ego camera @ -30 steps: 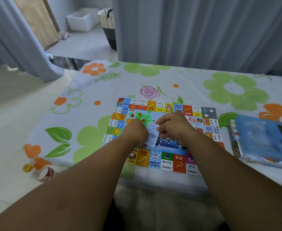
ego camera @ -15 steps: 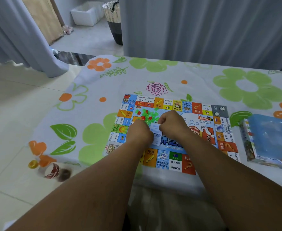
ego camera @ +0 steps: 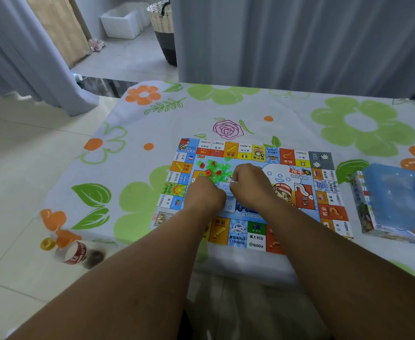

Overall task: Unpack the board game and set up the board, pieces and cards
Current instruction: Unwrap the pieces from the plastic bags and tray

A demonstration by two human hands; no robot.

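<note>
A colourful game board (ego camera: 299,192) lies flat on the flowered tablecloth (ego camera: 132,200). A heap of small green and red plastic houses (ego camera: 212,168) sits on its upper left area. Over the board's middle my left hand (ego camera: 205,195) and my right hand (ego camera: 249,185) are close together, both with curled fingers, holding a small pale blue packet of cards (ego camera: 227,196) between them. Most of the packet is hidden by my fingers. The blue game box (ego camera: 395,204) lies at the right edge of the view.
A plastic bottle with a red label and yellow cap (ego camera: 72,251) lies on the tiled floor left of the table. Grey curtains (ego camera: 299,40) hang behind the table. A woven basket (ego camera: 163,28) and a white box (ego camera: 121,23) stand on the floor beyond.
My hands stay together on the card packet, working at it slightly higher over the board. The view has shifted, so the board sits further right and the bottle shows fully.
</note>
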